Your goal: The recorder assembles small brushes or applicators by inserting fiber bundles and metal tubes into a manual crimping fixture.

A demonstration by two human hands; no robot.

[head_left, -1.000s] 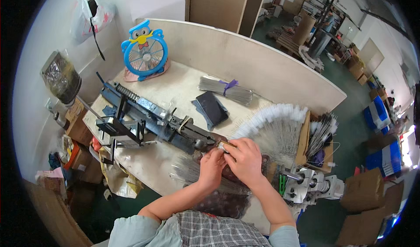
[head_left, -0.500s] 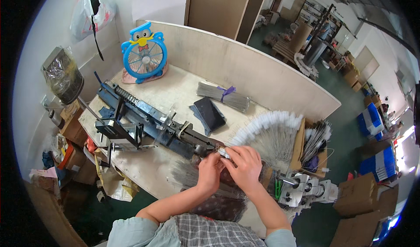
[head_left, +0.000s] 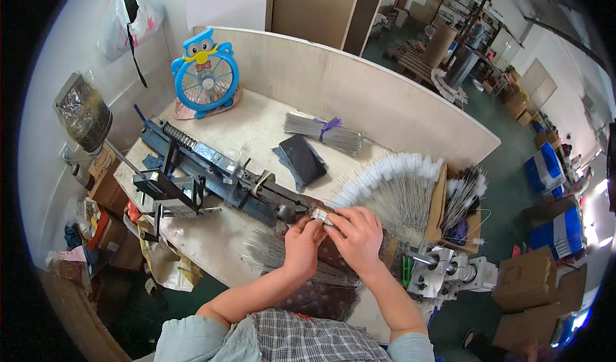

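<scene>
Head view: what are those fingers at?

"Right hand (head_left: pixel 359 237) pinches a small, pale, brown-edged piece (head_left: pixel 321 216) at the fingertips; left hand (head_left: pixel 300 248) bunches against it, its grip unclear to me."

"And past the fingers?"

"Just leftward, a dark metal bench tool (head_left: pixel 218 162); beyond, rightward, thin wires (head_left: pixel 401 192) fanned out, white-ended; farther off left, a round blue fan (head_left: pixel 207 84)."

A long dark machine bars the left; bare tabletop fronts it. (head_left: pixel 221 164)
</scene>
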